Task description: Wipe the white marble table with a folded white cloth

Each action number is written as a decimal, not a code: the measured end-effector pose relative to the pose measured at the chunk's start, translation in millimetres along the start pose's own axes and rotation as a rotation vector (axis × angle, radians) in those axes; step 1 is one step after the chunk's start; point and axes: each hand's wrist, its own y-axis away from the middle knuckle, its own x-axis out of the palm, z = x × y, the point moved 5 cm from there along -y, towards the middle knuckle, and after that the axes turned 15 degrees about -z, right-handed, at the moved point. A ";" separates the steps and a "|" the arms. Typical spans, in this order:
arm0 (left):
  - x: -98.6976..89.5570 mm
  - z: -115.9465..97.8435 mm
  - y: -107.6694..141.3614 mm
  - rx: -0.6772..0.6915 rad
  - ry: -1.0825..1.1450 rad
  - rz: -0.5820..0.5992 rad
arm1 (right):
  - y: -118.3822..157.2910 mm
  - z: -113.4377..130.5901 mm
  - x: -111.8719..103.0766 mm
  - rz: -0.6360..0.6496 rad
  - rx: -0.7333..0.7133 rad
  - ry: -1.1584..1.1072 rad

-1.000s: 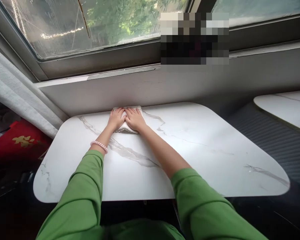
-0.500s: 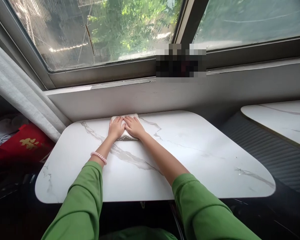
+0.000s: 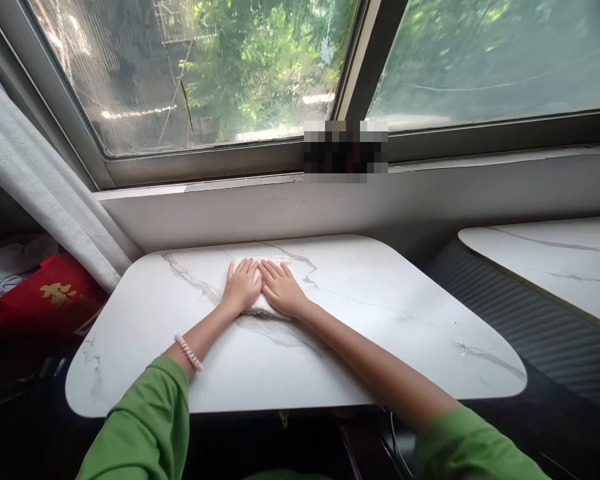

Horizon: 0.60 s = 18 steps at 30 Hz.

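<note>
My left hand point(image 3: 242, 285) lies flat on a folded white cloth point(image 3: 264, 308), its fingers stretched out and pointing away from me. Beside it my right hand point(image 3: 281, 287) presses on the same cloth, fingers also straight, with the two thumbs close together. Most of the cloth is hidden under the palms; its near edge shows below them. Beneath it is a white marble-patterned table point(image 3: 380, 347) with rounded corners. A pink beaded bracelet point(image 3: 189, 352) circles my left wrist.
A window point(image 3: 260, 73) with a metal frame rises behind the table. At the left hang a pale curtain point(image 3: 45, 167) and, lower, a red bag point(image 3: 45, 293) with gold print. To the right are a ribbed grey seat point(image 3: 480, 300) and a second marble-patterned table point(image 3: 555, 260).
Both hands have slid the cloth toward me and slightly to the right over the tabletop. The camera view has tilted up a little.
</note>
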 end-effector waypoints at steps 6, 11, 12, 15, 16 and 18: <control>-11.7 -32.4 37.4 0.011 0.002 0.017 | 41.1 7.4 -21.3 0.002 -0.088 -0.017; -25.5 -59.1 69.2 0.062 0.032 0.125 | 81.2 15.6 -44.9 0.009 -0.126 -0.051; -27.8 -63.8 74.9 0.074 0.037 0.145 | 89.6 17.1 -49.8 0.005 -0.135 -0.060; -32.7 -76.6 89.1 0.126 0.060 0.177 | 112.2 19.8 -63.2 -0.014 -0.147 -0.077; -33.4 -80.1 92.8 0.146 0.071 0.182 | 118.1 19.9 -66.7 -0.018 -0.145 -0.076; -33.3 -85.1 97.8 0.178 0.089 0.194 | 126.6 19.5 -71.7 -0.018 -0.141 -0.072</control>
